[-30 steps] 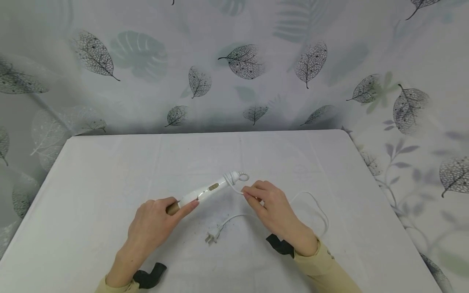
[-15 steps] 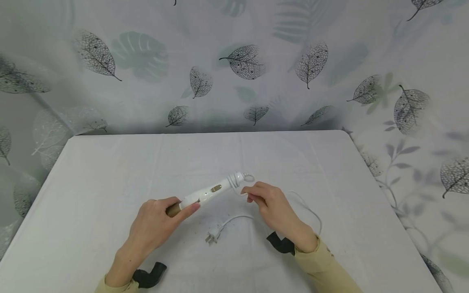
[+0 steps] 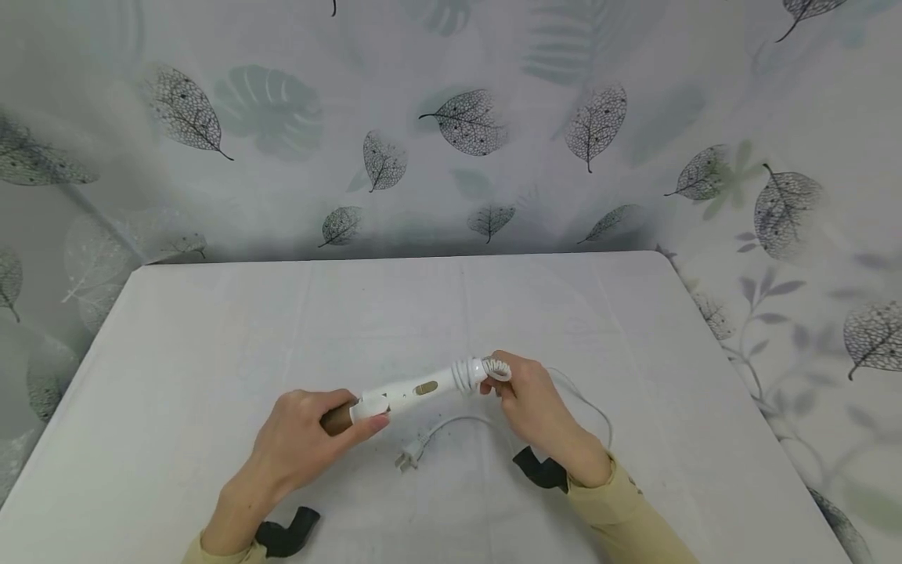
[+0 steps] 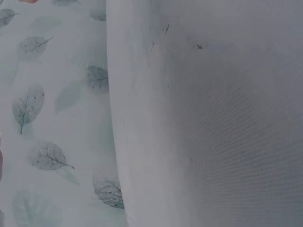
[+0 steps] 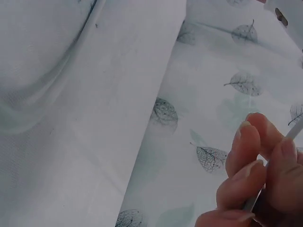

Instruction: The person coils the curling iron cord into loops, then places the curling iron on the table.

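My left hand (image 3: 299,435) grips a white curling iron (image 3: 405,395) by its gold-brown end, thumb along the near side. The iron is held at a slight tilt, its oval gold switch panel facing up. White cord (image 3: 465,376) is wound in several turns around the handle's right end, beside the ribbed cord sleeve (image 3: 499,370). My right hand (image 3: 539,407) is at that end, its fingertips partly hidden behind the sleeve. In the right wrist view, the thumb and curled fingers of that hand (image 5: 253,175) pinch the cord (image 5: 296,129). The left wrist view barely catches any hand.
The two-pin plug (image 3: 409,457) lies on the white-covered table (image 3: 211,352) between the hands, with loose cord (image 3: 592,403) trailing past the right wrist. Black straps (image 3: 287,533) hang at both wrists. A leaf-print curtain (image 3: 423,172) stands behind the table.
The right hand has carried the cord around the handle, adding turns, and is now behind its end. The iron has shifted slightly right and turned. The left hand keeps its grip; the plug stays put.
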A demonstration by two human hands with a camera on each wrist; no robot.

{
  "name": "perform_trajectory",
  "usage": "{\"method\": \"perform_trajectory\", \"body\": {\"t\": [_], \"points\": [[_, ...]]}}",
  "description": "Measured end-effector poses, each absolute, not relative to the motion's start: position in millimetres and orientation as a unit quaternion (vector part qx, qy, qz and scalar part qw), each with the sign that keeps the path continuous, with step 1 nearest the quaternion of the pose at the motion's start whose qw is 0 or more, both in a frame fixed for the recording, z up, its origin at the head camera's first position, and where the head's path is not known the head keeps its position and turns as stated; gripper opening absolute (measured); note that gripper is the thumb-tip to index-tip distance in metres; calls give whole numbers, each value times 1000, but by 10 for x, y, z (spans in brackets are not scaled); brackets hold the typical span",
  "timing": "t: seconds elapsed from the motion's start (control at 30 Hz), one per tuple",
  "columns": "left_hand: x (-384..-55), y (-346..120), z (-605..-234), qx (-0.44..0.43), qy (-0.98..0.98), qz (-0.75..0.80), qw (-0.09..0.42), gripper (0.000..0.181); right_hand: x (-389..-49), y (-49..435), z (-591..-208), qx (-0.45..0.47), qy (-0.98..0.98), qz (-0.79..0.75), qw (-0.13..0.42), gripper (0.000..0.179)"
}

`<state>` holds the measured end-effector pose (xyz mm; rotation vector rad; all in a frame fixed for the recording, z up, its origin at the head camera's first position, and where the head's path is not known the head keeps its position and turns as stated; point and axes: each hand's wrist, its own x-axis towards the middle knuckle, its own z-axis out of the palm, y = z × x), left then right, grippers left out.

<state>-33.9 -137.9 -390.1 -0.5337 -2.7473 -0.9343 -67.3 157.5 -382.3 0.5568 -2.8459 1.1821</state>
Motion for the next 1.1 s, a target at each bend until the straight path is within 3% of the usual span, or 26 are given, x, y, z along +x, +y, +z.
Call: {"method": "perform_trajectory", "body": {"t": [0.13, 0.37, 0.73, 1.1], "points": [[-341, -1379, -3921, -215, -915, -327, 99, 24, -675, 1619, -3822, 220, -890, 400, 27, 37], [-338, -1398, -3935, -248, -902, -347, 66, 25, -724, 1676, -3889, 295, -864, 398, 92, 26], [-335, -1411, -3928, -279, -897, -344, 15, 50, -717, 1703, -3826, 287, -895, 340, 20, 6], [-329, -1405, -3943, -277, -902, -331, -18, 43, -692, 1693, -3833, 324, -888, 323, 48, 9]]}}
